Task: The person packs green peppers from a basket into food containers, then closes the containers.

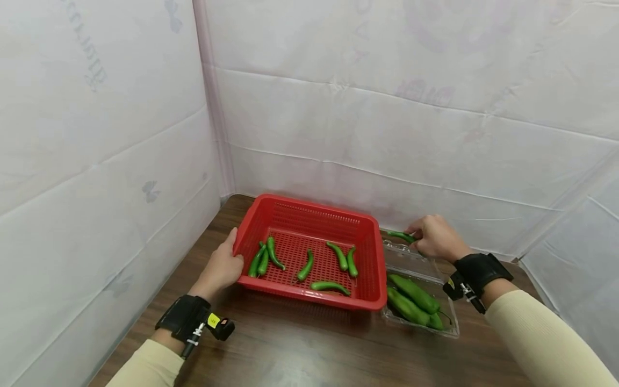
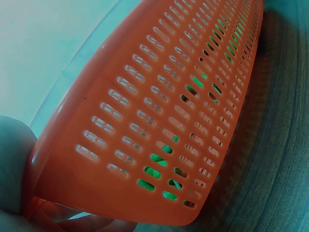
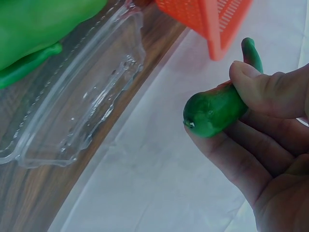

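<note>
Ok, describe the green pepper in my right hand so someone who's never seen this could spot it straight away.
Start at the red basket on the brown table. Just past its far right corner, above the open lid of the clear plastic box, the right hand grips one green pepper. It is the only pepper held in the air; the others lie in the basket or the box.

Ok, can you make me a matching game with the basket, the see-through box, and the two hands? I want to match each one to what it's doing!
Things:
1. red basket
2. clear plastic box
3. left hand
4. right hand

States:
A. pinches one green pepper
B. grips the basket's left edge
C. holds seven small green peppers
D. sits right of the basket with big green peppers inside

Pairs: 1-C, 2-D, 3-B, 4-A
</note>
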A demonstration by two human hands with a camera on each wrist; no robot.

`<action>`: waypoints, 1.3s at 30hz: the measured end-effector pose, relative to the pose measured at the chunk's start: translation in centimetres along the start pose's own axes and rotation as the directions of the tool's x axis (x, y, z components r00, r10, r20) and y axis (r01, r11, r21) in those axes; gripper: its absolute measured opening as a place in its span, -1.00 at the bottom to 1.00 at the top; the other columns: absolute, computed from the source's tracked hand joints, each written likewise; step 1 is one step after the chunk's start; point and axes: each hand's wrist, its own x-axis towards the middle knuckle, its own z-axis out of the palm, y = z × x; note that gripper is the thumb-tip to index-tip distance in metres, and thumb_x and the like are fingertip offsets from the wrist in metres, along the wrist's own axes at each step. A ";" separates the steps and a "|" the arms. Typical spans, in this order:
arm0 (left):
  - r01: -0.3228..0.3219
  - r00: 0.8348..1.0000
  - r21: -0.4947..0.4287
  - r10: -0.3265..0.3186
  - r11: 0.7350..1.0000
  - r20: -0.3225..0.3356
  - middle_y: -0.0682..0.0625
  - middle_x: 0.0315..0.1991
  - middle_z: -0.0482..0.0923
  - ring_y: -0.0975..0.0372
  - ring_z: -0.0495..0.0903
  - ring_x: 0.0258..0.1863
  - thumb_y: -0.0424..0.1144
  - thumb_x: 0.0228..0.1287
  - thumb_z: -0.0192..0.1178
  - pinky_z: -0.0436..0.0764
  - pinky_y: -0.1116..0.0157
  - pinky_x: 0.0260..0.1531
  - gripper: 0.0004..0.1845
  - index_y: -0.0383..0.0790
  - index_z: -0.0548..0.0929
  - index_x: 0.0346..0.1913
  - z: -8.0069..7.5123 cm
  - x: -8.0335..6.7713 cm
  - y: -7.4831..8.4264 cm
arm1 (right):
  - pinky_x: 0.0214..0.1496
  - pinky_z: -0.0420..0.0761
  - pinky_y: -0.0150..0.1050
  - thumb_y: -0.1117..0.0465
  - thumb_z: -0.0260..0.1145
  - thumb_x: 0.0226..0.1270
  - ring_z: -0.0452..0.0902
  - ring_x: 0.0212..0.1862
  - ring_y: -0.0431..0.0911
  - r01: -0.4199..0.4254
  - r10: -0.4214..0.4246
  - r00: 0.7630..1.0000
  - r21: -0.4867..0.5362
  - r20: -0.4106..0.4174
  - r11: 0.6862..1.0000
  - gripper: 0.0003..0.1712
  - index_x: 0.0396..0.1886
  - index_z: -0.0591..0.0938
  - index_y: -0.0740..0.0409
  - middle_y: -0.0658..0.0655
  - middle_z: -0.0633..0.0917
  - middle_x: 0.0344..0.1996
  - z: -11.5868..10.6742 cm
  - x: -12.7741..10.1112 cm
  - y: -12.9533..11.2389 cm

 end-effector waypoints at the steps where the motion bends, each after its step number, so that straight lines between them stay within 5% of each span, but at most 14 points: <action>1: 0.000 1.000 0.000 0.000 1.000 0.001 -0.44 0.62 0.07 -0.27 0.28 0.53 -0.41 0.51 -0.18 0.35 -0.28 0.45 -0.19 -0.28 -0.27 0.69 0.0 0.0 0.0 | -0.20 0.78 0.02 0.48 0.47 0.09 0.81 -0.26 0.10 -0.003 0.003 1.000 -0.001 0.002 1.000 -0.71 -0.13 0.82 0.35 0.28 0.85 -0.29 0.0 -0.2 0.1; 16: -0.001 1.000 -0.013 0.002 1.000 0.005 -0.43 0.62 0.06 -0.28 0.28 0.53 -0.42 0.51 -0.19 0.36 -0.28 0.43 -0.19 -0.28 -0.29 0.69 -0.1 0.1 0.0 | -0.40 0.71 -0.27 0.51 0.43 0.12 0.79 -0.33 -0.04 -0.096 0.093 0.993 0.045 0.069 0.994 -0.71 -0.12 0.80 0.40 0.23 0.85 -0.35 1.4 -4.4 2.9; 30: 0.011 1.000 0.001 -0.011 1.000 0.008 -0.44 0.62 0.06 -0.28 0.31 0.49 -0.40 0.51 -0.18 0.38 -0.30 0.41 -0.19 -0.28 -0.29 0.69 -0.1 0.2 -0.3 | -0.31 0.76 -0.19 0.61 0.29 0.02 0.76 -0.26 0.02 -0.194 0.174 0.975 0.153 0.136 0.969 -0.60 -0.14 0.80 0.32 0.22 0.83 -0.28 5.0 -7.3 4.2; 39: 0.005 1.000 -0.009 -0.005 1.000 0.019 -0.47 0.61 0.05 -0.31 0.29 0.50 -0.42 0.53 -0.18 0.40 -0.30 0.38 -0.19 -0.29 -0.32 0.68 0.0 0.2 -0.2 | -0.35 0.67 -0.23 0.47 0.43 0.07 0.71 -0.20 0.01 -0.223 0.207 0.970 0.133 0.125 0.966 -0.62 -0.05 0.78 0.23 0.16 0.80 -0.24 6.0 -8.0 4.3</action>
